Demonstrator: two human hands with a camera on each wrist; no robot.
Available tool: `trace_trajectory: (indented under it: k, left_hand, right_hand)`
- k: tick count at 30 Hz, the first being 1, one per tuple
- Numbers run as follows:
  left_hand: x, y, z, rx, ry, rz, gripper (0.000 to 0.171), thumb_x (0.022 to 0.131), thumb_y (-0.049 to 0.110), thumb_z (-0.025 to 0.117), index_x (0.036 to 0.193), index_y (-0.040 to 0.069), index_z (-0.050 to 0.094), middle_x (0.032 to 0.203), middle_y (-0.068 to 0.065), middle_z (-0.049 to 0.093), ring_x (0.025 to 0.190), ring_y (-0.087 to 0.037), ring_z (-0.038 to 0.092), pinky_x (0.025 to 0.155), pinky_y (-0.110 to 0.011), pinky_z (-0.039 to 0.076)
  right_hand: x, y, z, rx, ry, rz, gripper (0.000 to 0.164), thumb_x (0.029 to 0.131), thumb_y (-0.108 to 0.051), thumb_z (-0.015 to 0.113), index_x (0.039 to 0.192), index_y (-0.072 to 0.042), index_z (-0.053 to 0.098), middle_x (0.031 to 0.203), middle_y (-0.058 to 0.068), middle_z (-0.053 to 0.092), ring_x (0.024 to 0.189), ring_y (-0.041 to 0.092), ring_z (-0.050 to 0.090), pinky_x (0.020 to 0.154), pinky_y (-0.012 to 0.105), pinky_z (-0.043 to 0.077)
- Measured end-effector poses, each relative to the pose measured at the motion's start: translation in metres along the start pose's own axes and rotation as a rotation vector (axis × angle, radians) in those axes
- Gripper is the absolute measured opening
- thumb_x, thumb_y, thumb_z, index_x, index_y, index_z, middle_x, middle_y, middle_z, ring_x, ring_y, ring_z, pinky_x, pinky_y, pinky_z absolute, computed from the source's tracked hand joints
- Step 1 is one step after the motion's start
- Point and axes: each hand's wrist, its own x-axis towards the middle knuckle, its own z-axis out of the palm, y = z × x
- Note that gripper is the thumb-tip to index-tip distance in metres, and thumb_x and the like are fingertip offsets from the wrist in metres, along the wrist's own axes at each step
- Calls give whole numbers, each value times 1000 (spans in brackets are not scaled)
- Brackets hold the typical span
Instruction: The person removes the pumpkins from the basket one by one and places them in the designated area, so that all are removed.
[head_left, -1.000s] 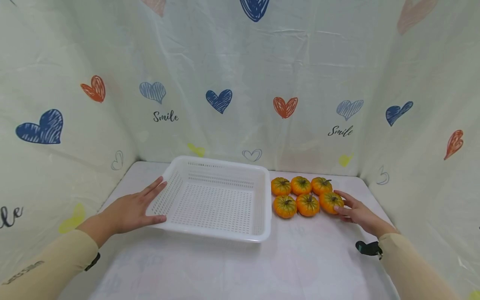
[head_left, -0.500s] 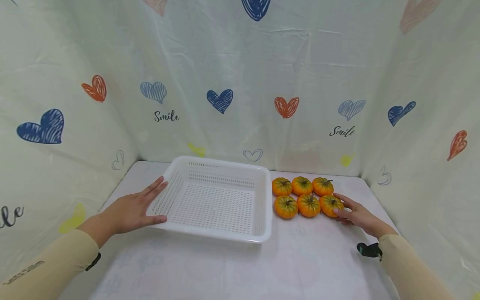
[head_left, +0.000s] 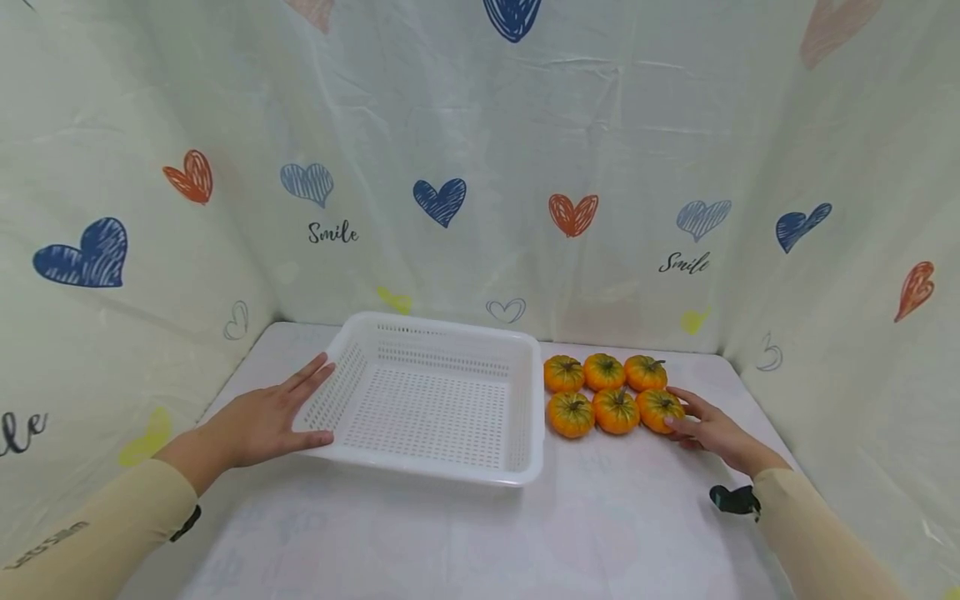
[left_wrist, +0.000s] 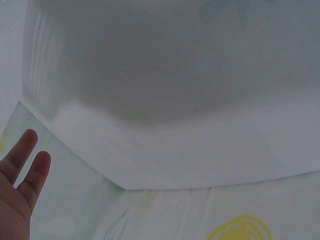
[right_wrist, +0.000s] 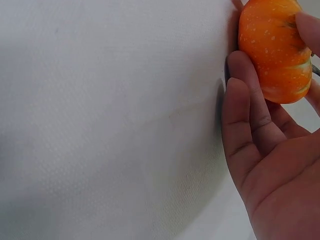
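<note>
In the head view, my right hand (head_left: 716, 429) holds the right-hand pumpkin (head_left: 660, 410) of the front row. Its thumb lies against the orange rind and its fingers curve round the far side; the right wrist view shows this pumpkin (right_wrist: 275, 50) between thumb and fingers, low against the table surface. Two more small pumpkins, a middle one (head_left: 617, 412) and a left one (head_left: 571, 415), stand beside it. My left hand (head_left: 258, 421) rests with spread, straight fingers on the left side of a white plastic basket (head_left: 442, 471). Nothing lies inside the basket.
Behind the front row stand a left pumpkin (head_left: 562, 374), a middle pumpkin (head_left: 603, 372) and a right pumpkin (head_left: 645, 374). All are right of the basket on a white-covered table (head_left: 480, 542). A curtain (head_left: 495, 142) printed with hearts encloses the back and sides.
The held pumpkin has come down slightly and shifted a little left, closer to the middle pumpkin of the front row. My left hand and the basket have stayed still.
</note>
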Motion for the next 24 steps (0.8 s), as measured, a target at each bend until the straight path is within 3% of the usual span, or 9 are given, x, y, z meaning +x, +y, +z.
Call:
trace_trajectory:
  k: [10, 17, 24]
  left_hand:
    - [0, 1, -1, 1, 2, 1, 101, 88, 71, 56, 160, 12, 19, 166, -7, 11, 109, -41, 63, 86, -55, 52]
    - [0, 1, 0, 1, 6, 7, 100, 88, 70, 57, 160, 11, 19, 166, -7, 11, 111, -41, 63, 85, -54, 52]
    - [0, -1, 0, 6, 2, 5, 100, 88, 71, 56, 160, 11, 19, 167, -7, 10, 107, -39, 65, 83, -53, 53]
  right_hand:
    - [-1, -4, 1, 19, -1, 22, 88, 97, -39, 65, 160, -10, 11, 154, 38, 9, 106, 30, 61, 93, 39, 52]
    - [-2, -5, 3, 24, 7, 29, 86, 98, -39, 64, 160, -11, 12, 154, 34, 19, 106, 30, 61, 92, 36, 52]
    - [-3, -5, 4, 15, 7, 21, 86, 98, -40, 63, 160, -11, 11, 154, 35, 16, 106, 31, 60, 94, 38, 52]
